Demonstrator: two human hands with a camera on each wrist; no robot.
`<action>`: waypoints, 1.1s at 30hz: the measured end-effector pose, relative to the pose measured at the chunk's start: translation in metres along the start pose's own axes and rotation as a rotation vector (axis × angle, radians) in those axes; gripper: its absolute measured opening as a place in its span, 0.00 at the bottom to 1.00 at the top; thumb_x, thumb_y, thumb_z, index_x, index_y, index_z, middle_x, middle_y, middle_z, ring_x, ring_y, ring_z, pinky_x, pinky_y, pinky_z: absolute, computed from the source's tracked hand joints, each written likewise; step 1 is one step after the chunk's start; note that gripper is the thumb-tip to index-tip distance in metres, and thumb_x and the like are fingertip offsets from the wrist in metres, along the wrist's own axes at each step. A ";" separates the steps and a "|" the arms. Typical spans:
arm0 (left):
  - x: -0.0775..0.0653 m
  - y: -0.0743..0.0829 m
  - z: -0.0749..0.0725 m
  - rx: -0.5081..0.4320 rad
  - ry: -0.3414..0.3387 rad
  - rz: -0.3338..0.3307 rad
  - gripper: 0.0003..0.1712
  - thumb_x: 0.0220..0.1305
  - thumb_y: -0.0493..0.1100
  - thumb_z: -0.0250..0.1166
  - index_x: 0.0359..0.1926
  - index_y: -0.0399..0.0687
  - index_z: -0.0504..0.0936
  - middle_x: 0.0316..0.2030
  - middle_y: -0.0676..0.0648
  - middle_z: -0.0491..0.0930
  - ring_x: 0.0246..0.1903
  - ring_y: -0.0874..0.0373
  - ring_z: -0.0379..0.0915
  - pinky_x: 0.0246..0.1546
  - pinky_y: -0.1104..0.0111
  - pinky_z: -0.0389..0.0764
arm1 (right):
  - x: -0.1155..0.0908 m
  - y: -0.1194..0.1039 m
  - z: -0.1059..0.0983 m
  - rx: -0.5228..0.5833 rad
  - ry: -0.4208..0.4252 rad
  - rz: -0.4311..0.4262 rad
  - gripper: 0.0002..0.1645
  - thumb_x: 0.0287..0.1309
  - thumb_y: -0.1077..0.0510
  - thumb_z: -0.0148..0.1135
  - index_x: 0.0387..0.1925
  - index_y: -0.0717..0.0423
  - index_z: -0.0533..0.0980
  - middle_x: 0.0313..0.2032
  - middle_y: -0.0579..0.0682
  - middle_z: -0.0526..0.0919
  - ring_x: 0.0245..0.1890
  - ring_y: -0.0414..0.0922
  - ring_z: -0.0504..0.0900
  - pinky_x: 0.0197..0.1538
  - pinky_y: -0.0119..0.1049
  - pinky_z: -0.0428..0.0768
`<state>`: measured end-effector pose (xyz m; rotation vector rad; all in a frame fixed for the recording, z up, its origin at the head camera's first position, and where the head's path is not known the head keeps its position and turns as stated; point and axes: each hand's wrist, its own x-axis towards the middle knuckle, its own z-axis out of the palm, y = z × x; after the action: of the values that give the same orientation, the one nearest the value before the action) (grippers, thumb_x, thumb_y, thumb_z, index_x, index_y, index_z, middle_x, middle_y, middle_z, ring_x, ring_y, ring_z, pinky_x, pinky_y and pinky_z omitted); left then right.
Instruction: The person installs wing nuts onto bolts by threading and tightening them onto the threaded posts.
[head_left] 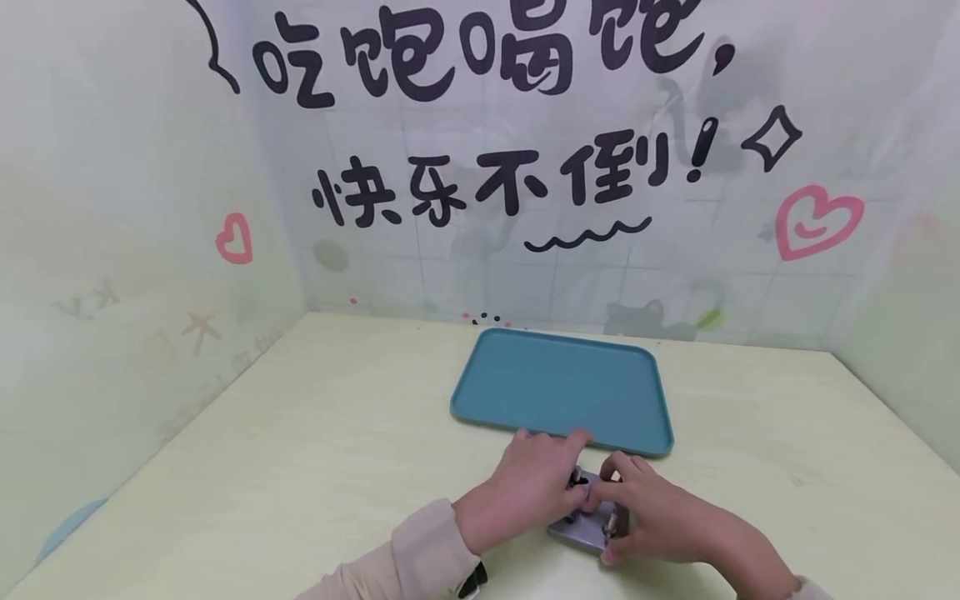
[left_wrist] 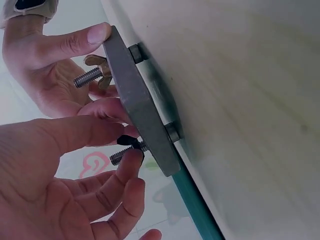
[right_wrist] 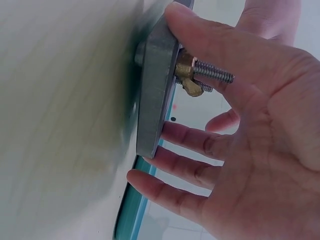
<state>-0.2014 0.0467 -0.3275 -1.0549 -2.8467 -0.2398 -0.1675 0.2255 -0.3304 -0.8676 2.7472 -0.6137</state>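
Observation:
A grey metal plate (left_wrist: 137, 102) lies just in front of the tray, with bolts standing up through it and their heads beneath. My left hand (head_left: 528, 483) pinches a dark wing nut (left_wrist: 128, 142) on one threaded bolt between thumb and forefinger. On another bolt sits a brass-coloured wing nut (right_wrist: 186, 70), which neither hand grips. My right hand (head_left: 667, 517) holds the plate by its edges, thumb on the near side and fingers at the far side. In the head view the fingers cover much of the plate.
A blue-green tray (head_left: 558, 387) lies on the pale table (head_left: 315, 467) right behind the hands. Printed wall sheets (head_left: 480, 275) enclose the table at the back and both sides. Part of a light blue object (head_left: 71, 529) shows at the left edge.

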 end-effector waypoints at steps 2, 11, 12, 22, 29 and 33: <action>0.000 0.000 0.001 0.002 -0.006 -0.009 0.29 0.56 0.55 0.61 0.57 0.53 0.67 0.34 0.54 0.82 0.31 0.60 0.75 0.33 0.67 0.65 | 0.001 0.001 0.000 -0.009 -0.006 0.002 0.18 0.39 0.40 0.68 0.34 0.32 0.72 0.42 0.43 0.63 0.42 0.44 0.62 0.37 0.32 0.67; 0.001 0.001 0.000 -0.045 -0.019 0.006 0.27 0.55 0.41 0.61 0.57 0.55 0.68 0.35 0.54 0.81 0.33 0.61 0.75 0.33 0.68 0.65 | 0.000 0.007 0.003 0.003 -0.014 -0.035 0.18 0.41 0.39 0.67 0.36 0.31 0.72 0.42 0.42 0.62 0.42 0.41 0.60 0.36 0.31 0.66; 0.001 0.000 0.000 -0.052 -0.025 0.008 0.28 0.54 0.39 0.61 0.57 0.56 0.68 0.34 0.54 0.81 0.33 0.61 0.74 0.33 0.68 0.65 | 0.000 0.007 0.003 0.006 -0.016 -0.037 0.18 0.41 0.39 0.67 0.37 0.31 0.72 0.42 0.42 0.62 0.42 0.41 0.60 0.36 0.30 0.66; 0.002 -0.006 0.003 -0.052 -0.020 0.021 0.32 0.50 0.36 0.63 0.57 0.57 0.68 0.38 0.58 0.77 0.36 0.62 0.72 0.34 0.71 0.66 | 0.000 0.007 0.003 0.003 -0.033 -0.040 0.18 0.43 0.39 0.65 0.39 0.30 0.72 0.43 0.43 0.62 0.41 0.41 0.60 0.35 0.31 0.67; 0.001 -0.004 0.002 -0.047 -0.044 -0.012 0.29 0.53 0.46 0.63 0.58 0.57 0.67 0.32 0.56 0.78 0.32 0.62 0.69 0.33 0.69 0.64 | 0.001 0.005 0.003 -0.003 -0.031 -0.033 0.17 0.44 0.40 0.66 0.37 0.30 0.71 0.43 0.41 0.63 0.41 0.40 0.60 0.36 0.30 0.66; 0.000 -0.002 0.001 -0.046 -0.037 -0.019 0.29 0.54 0.47 0.63 0.57 0.56 0.67 0.26 0.56 0.79 0.27 0.63 0.70 0.31 0.69 0.61 | 0.000 0.003 0.002 -0.010 -0.032 -0.001 0.17 0.42 0.41 0.67 0.36 0.28 0.71 0.43 0.40 0.63 0.42 0.40 0.61 0.37 0.30 0.67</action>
<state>-0.2030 0.0453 -0.3289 -1.0518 -2.8992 -0.2913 -0.1687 0.2270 -0.3339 -0.8731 2.7241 -0.5820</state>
